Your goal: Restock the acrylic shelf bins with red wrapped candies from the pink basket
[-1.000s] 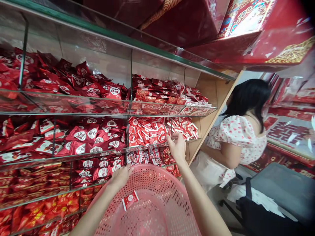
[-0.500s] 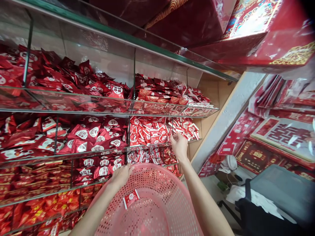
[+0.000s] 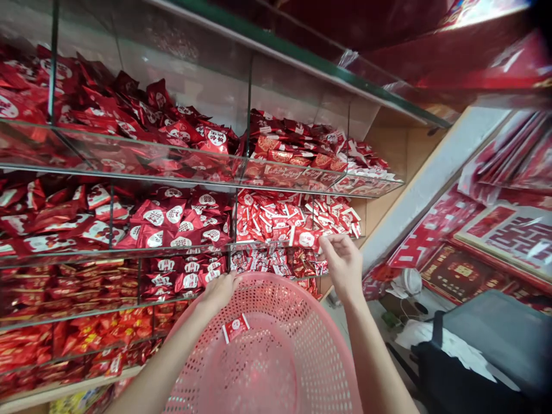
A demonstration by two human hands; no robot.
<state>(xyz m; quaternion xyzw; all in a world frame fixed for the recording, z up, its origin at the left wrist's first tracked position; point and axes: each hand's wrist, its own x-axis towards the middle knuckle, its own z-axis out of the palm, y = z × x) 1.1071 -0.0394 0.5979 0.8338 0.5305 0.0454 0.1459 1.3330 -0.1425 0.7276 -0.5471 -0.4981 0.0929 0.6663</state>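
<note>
A pink perforated plastic basket [image 3: 310,339] fills the lower middle, with one small red-and-white packet [image 3: 236,328] lying inside. My left hand [image 3: 222,289] is closed on the basket's far rim, at its left part. Beyond the rim on the right, my right hand [image 3: 341,256] pinches another red-and-white packet [image 3: 305,237] by its right end, in front of the shelf. Just behind it is a compartment of small red-and-white packets [image 3: 267,215]. The packet's white label faces me.
Glass-fronted shelves hold heaps of red packets [image 3: 172,221] on several levels. A green-edged glass shelf [image 3: 302,57] runs above. At right are red decorations [image 3: 509,236], a grey chair back [image 3: 495,328] and a black bag [image 3: 452,368].
My right hand has moved back from the compartment and to the right, and a pinched packet now shows in it. The view has shifted, while my left hand still holds the basket.
</note>
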